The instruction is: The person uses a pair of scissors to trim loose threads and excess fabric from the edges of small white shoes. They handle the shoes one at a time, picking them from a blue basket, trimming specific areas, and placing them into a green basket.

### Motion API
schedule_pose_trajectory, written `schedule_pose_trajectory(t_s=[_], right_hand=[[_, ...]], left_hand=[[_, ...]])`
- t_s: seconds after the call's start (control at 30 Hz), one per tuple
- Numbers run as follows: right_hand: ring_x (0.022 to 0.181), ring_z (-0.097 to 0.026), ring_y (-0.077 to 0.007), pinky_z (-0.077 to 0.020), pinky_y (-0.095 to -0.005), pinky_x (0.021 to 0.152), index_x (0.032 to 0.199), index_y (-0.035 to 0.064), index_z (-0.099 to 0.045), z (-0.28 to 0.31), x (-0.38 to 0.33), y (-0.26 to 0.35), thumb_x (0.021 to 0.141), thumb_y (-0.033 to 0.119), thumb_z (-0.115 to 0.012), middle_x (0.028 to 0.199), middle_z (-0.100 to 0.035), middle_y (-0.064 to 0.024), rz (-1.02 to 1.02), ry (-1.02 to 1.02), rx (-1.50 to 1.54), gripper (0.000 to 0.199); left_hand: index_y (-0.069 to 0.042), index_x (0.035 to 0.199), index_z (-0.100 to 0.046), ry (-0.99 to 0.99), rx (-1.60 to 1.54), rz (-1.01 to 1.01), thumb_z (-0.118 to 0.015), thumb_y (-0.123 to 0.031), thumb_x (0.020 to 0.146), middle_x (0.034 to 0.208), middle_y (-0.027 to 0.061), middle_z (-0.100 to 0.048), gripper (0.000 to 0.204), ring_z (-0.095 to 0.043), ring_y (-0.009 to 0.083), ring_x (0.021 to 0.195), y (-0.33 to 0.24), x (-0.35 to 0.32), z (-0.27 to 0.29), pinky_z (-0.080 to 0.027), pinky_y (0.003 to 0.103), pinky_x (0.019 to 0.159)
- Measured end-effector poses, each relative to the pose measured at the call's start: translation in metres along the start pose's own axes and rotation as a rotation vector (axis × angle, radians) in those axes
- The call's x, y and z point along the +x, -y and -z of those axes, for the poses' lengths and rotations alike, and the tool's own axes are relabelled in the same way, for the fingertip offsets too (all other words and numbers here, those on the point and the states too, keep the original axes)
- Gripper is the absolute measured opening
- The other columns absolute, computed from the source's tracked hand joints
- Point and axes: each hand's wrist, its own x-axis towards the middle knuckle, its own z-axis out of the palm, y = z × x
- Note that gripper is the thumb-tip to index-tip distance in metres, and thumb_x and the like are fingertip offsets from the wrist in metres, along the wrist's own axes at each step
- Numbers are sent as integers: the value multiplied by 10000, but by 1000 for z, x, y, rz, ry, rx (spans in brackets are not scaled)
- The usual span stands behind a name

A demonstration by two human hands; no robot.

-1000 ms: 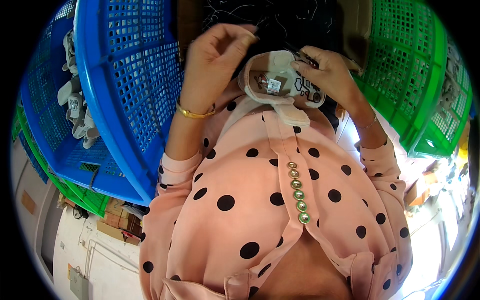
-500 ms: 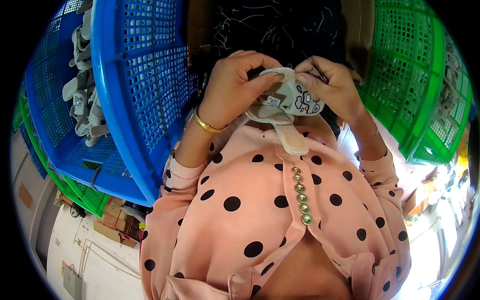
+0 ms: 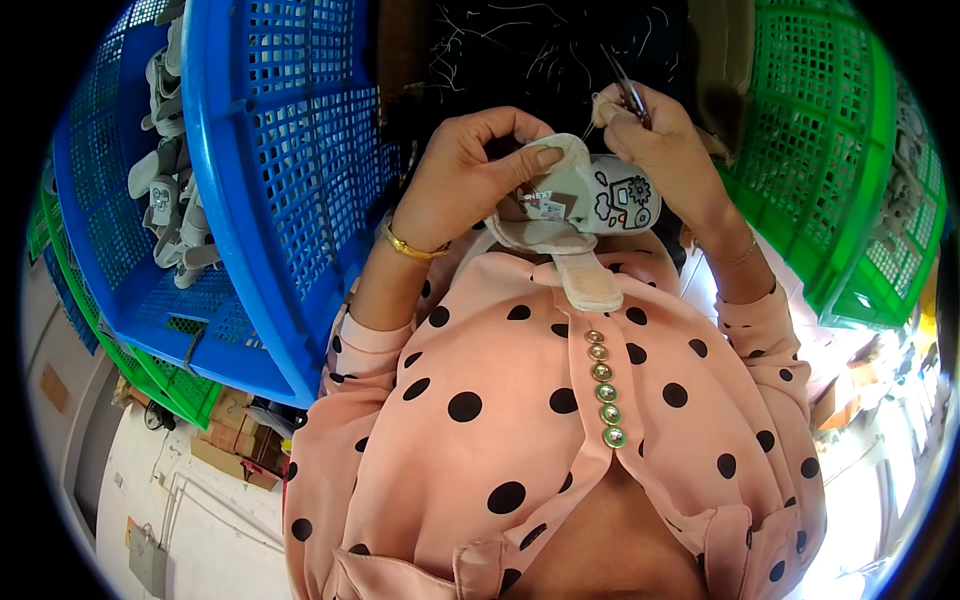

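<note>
My left hand (image 3: 480, 170) grips a small grey child's shoe (image 3: 585, 205) by its heel, thumb pressed on the rim. The shoe has a cartoon print on its side, a paper tag inside and a loose beige strap (image 3: 585, 280) hanging toward my chest. My right hand (image 3: 665, 150) rests against the shoe's toe end and pinches a thin metal tool (image 3: 625, 90), which looks like small snips. A gold bangle (image 3: 410, 245) circles my left wrist. I wear a pink blouse with black dots.
A blue plastic crate (image 3: 290, 190) with several grey shoes (image 3: 170, 190) in it stands at my left, with green crates stacked under it. A green crate (image 3: 830, 170) stands at my right. A dark cloth (image 3: 540, 50) strewn with white thread bits lies beyond my hands.
Both hands came down from in front of me toward my chest with the shoe. The shoe was turned so its printed side shows, and my right hand shifted up to its toe end.
</note>
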Motion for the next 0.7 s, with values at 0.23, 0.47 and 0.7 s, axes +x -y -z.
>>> schedule_pose_trajectory(t_s=[0.23,0.47,0.7], right_hand=[[579,-415,-44,-353,-211,540,923,-5,-599,17,-2,2,947,202,-542,636,-466,29,67,-253,-24,216],[548,-469,-59,-394,-224,534,910,-25,-662,-6,-29,36,967,381,-575,595,-508,-3,-121,139,-134,419],[539,-407,-53,-344,-211,529,883,-6,-652,-15,-18,2,1004,323,-519,573,-463,15,-157,92,61,375]], left_hand=[[2,1006,-667,-40,-37,46,-691,-88,893,850,32,-683,147,-626,67,717,-1,-7,1,-526,205,650],[-45,971,-704,-307,559,-491,-721,-60,802,902,58,-680,171,-632,155,793,-8,-7,-5,-506,266,679],[-48,1070,-652,-212,495,-483,-622,4,807,1025,50,-669,271,-626,166,900,-6,-20,-12,-511,279,767]])
